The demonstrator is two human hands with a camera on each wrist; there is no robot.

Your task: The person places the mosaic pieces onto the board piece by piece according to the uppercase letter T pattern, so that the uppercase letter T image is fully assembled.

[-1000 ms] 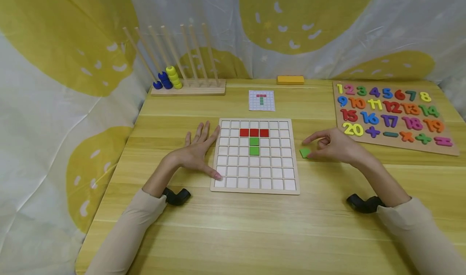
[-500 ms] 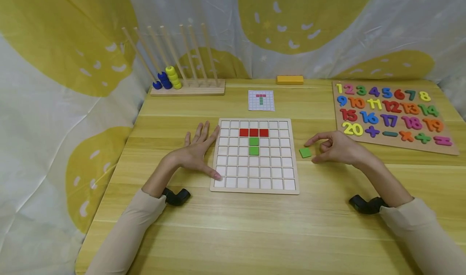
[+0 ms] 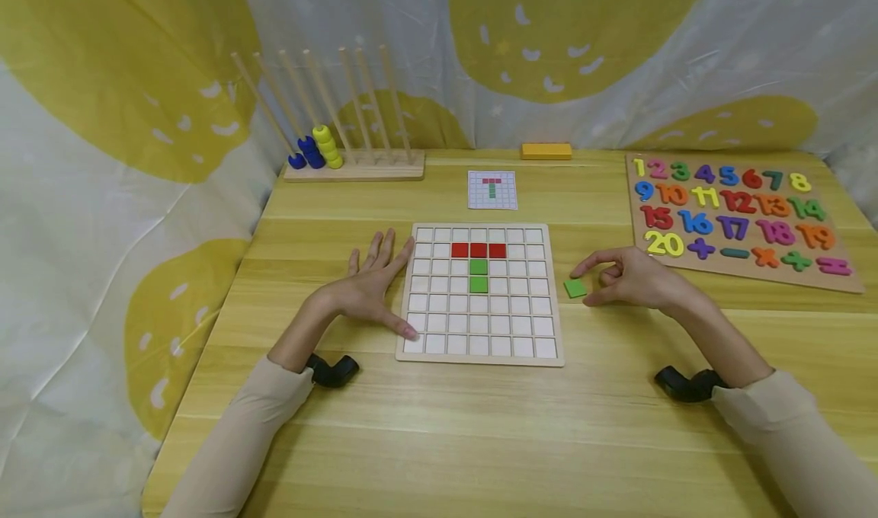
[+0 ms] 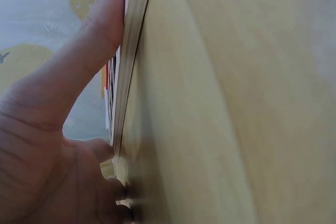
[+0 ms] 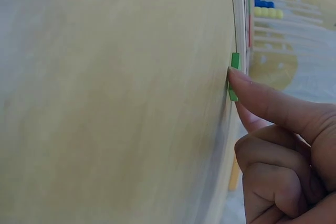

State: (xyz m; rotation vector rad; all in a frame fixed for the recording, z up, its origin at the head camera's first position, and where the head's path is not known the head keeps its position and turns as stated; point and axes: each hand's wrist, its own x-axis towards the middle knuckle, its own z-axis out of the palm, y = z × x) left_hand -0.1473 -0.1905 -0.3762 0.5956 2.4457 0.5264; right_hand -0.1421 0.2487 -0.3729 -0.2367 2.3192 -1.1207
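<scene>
My left hand (image 3: 363, 293) rests at the left side of a wooden grid board (image 3: 405, 356), fingers spread on the table and thumb on the board's lower left corner. In the left wrist view the thumb (image 4: 92, 48) lies along the board's edge. Red tiles (image 3: 479, 251) form a row on the board, with green tiles (image 3: 478, 276) in a column below. Right of the board lies a loose green square tile (image 3: 575, 288). My right hand (image 3: 631, 276) pinches it between thumb and index finger at opposite edges; the other fingers are curled. The right wrist view shows the thumb across this tile (image 5: 234, 61).
A small pattern card (image 3: 491, 190) lies behind the board. Farther back are a peg stand (image 3: 357, 171) with blue and yellow beads and an orange block (image 3: 546, 151). At right lies a number puzzle board (image 3: 737, 265). Patterned cloth (image 3: 590, 38) hangs behind the table.
My right hand draws back slightly from the green tile, then returns with the thumb and index finger closer to its edges. The left hand and the board stay in place.
</scene>
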